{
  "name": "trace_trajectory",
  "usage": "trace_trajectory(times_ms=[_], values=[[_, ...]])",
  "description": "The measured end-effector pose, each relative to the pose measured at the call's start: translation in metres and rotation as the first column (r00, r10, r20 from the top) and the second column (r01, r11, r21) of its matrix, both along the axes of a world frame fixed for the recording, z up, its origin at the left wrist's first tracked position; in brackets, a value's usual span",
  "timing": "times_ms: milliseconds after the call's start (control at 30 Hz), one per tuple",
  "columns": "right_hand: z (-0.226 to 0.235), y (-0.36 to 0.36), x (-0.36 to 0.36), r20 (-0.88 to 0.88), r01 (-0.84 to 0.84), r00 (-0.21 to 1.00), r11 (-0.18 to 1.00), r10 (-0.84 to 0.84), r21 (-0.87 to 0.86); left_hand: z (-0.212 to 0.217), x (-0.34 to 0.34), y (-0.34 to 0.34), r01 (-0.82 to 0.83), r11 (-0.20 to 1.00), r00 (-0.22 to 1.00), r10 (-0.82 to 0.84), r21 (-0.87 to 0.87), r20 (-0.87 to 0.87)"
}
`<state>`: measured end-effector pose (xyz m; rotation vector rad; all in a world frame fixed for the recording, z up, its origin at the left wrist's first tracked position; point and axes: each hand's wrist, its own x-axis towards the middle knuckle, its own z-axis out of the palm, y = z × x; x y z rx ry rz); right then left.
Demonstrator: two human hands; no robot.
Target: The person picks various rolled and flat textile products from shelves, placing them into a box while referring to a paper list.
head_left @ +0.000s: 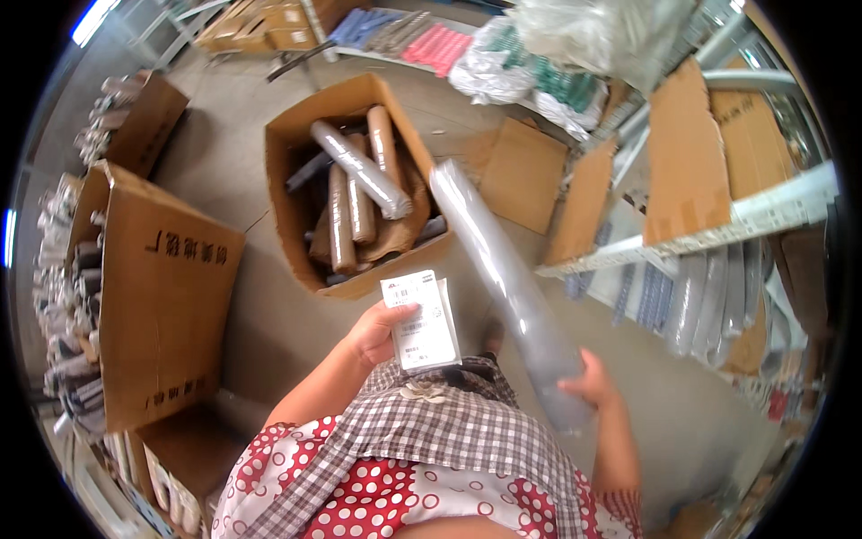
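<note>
My left hand [375, 332] pinches a small stack of white printed labels [420, 341] in front of my waist, with the thumb across their face. My right hand [590, 384] grips the near end of a long grey roll [507, 278] wrapped in shiny clear plastic, which looks like a rolled mat. The roll slants away toward the far left, its far end beside the rim of an open cardboard box [285, 225]. Brown rolls [339, 220] and a grey roll [364, 169], also in clear plastic, lie heaped inside that box.
A tall cardboard box [166, 287] stands at left beside many stacked rolls [58, 269]. On the right, a metal rack [754, 216] carries cardboard sheets and hanging rolls. A flat cardboard piece [523, 171] lies on the floor; plastic-wrapped bundles [489, 67] sit at the back.
</note>
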<state>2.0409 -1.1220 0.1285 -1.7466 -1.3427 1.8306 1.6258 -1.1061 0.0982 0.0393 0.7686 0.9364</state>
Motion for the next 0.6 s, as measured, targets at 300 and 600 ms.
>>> trace_trajectory(times_ms=[300, 600], values=[[-0.009, 0.116, -0.214, -0.21, -0.201, 0.921, 0.862, 0.328, 0.466, 0.028, -0.024, -0.008, -0.249, 0.965, 0.947, 0.26, 0.082, -0.191], [0.001, 0.082, -0.204, -0.29, 0.103, 0.957, 0.939, -0.003, 0.329, 0.043, 0.031, 0.021, -0.157, 0.984, 0.97, 0.171, 0.086, -0.176]])
